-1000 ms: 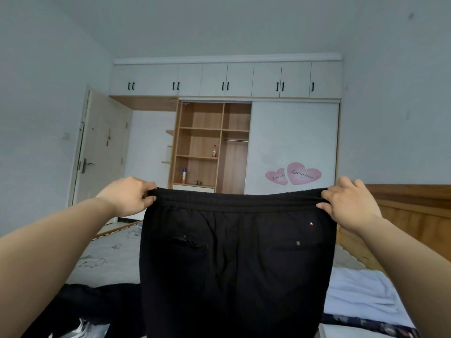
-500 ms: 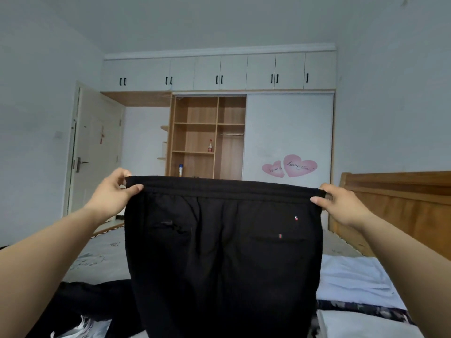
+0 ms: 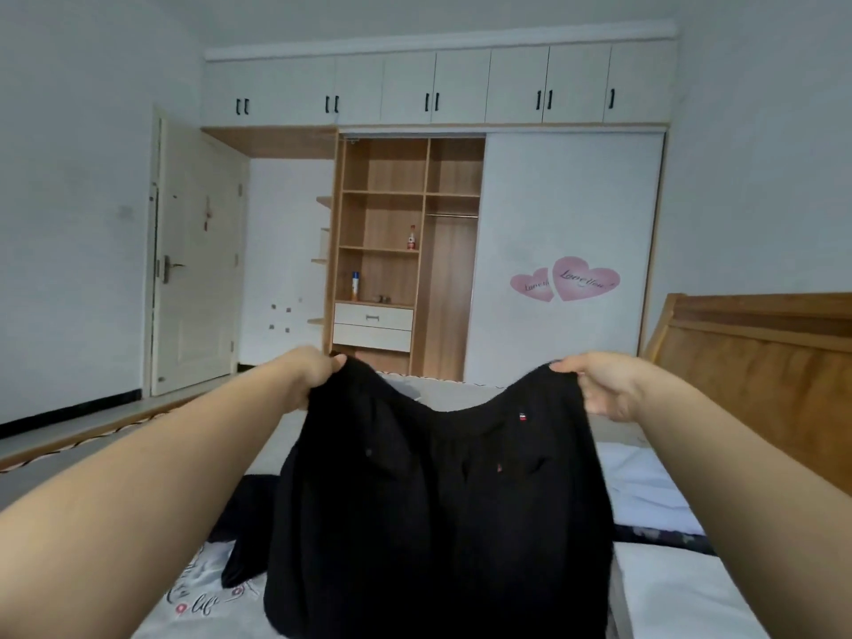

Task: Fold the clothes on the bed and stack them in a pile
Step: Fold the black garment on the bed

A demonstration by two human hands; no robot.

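Head view. My left hand (image 3: 310,379) grips the left end of the waistband of the black trousers (image 3: 438,509), fingers curled over the hem so that the cloth bunches under them. My right hand (image 3: 599,385) pinches the right end of the same waistband, thumb on top and fingers tucked beneath the fabric. Between the two hands the waistband sags in a shallow curve. The trousers hang from my grip above the bed (image 3: 465,394), their lower part dropping out of sight at the bottom edge of the view, so I cannot tell whether the legs touch the bedding. A small red and white tag shows near the right side of the waistband.

On the bed, a second dark garment (image 3: 249,505) lies crumpled towards the near left, just beside the hanging trousers. A white printed sheet (image 3: 198,597) covers the near left corner. A pale blue cloth (image 3: 645,491) lies along the right edge, next to the wooden headboard (image 3: 756,362).

Beyond the far edge of the bed stands a wardrobe (image 3: 567,214) with an open shelved section, two pink heart stickers (image 3: 567,281) on its sliding panel. A cream door (image 3: 198,265) stands at the left.
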